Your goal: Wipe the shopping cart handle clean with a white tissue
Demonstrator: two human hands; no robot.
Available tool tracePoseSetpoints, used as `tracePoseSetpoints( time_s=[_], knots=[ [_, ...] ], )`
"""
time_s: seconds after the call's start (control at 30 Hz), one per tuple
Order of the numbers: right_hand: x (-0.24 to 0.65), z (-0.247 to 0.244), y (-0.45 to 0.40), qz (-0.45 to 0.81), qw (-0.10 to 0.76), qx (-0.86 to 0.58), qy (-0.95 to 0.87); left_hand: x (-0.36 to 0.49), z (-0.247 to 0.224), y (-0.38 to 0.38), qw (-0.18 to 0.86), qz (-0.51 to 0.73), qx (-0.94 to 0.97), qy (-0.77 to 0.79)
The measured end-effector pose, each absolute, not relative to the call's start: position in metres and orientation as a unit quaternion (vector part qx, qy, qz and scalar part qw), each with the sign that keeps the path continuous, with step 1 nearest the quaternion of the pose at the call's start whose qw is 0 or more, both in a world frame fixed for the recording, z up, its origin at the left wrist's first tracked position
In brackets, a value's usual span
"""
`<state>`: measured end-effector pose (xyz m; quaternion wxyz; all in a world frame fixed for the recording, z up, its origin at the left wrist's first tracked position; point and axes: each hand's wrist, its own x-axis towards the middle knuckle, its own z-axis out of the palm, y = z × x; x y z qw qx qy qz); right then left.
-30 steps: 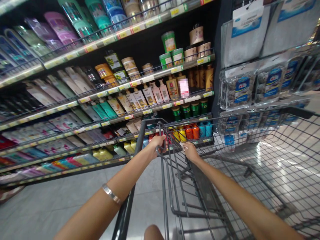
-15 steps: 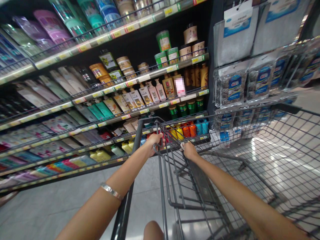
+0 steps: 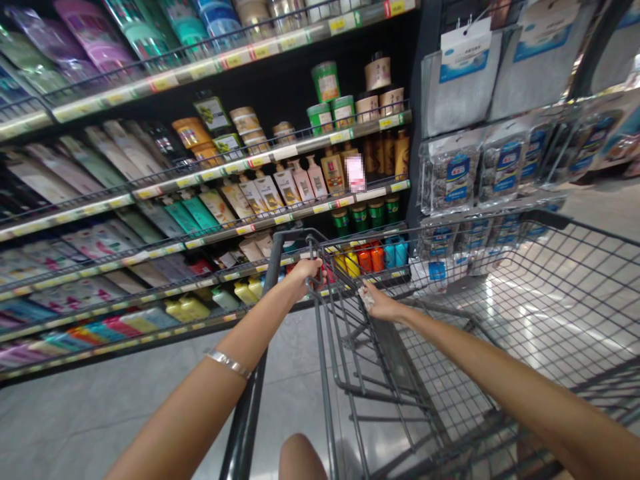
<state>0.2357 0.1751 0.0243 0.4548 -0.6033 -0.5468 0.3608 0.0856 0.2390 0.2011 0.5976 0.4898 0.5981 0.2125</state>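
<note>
A grey wire shopping cart (image 3: 274,287) fills the right and lower part of the view. My left hand (image 3: 306,272) is closed around the wire frame near the far end of its handle bar; a metal bracelet (image 3: 229,362) is on that forearm. Over the child-seat wires, my right hand (image 3: 383,304) pinches a small, whitish, crumpled piece (image 3: 367,299) that looks like tissue. This piece lies close against the wires, and whether it touches them I cannot tell. The wire grid of the cart's basket (image 3: 540,313) spreads out to the right.
Shelves beyond the cart carry several rows of bottles (image 3: 259,193) and tubs (image 3: 327,81), with price strips (image 3: 295,220) along their edges. Packs of steel scourers (image 3: 457,175) hang at the right. Grey tiled floor (image 3: 150,400) shows below, with my knee (image 3: 300,459) beside the cart.
The shelves and cart have shifted slightly left in view. My right hand's fingers have straightened somewhat, so more of the whitish piece shows. My left hand keeps its hold.
</note>
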Motion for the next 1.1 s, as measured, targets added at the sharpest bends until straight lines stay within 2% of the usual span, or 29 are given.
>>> tracePoseSetpoints(
  time_s=[0.1,0.37,0.53,0.67,0.73,0.93,1.03,1.1],
  knots=[
    [0.237,0.031,0.171,0.435,0.398,-0.582,-0.56,0.086,0.201,0.239,0.596,0.215,0.488,0.6],
    [0.24,0.03,0.126,0.471,0.327,-0.628,-0.526,0.086,0.197,0.241,0.607,0.214,0.478,0.598],
    [0.24,0.038,0.091,0.482,0.324,-0.564,-0.587,0.087,0.197,0.239,0.62,0.224,0.467,0.589],
    [0.242,0.04,0.09,0.545,0.305,-0.553,-0.551,0.088,0.196,0.241,0.63,0.23,0.453,0.587],
    [0.242,0.044,0.101,0.527,0.338,-0.562,-0.54,0.087,0.196,0.242,0.634,0.233,0.449,0.585],
    [0.229,0.068,0.168,0.356,0.523,-0.602,-0.488,0.086,0.195,0.243,0.635,0.228,0.45,0.585],
    [0.218,0.07,0.192,0.31,0.54,-0.595,-0.509,0.085,0.195,0.243,0.632,0.224,0.455,0.586],
    [0.215,0.063,0.197,0.272,0.518,-0.605,-0.54,0.084,0.194,0.244,0.632,0.221,0.459,0.585]
  ],
)
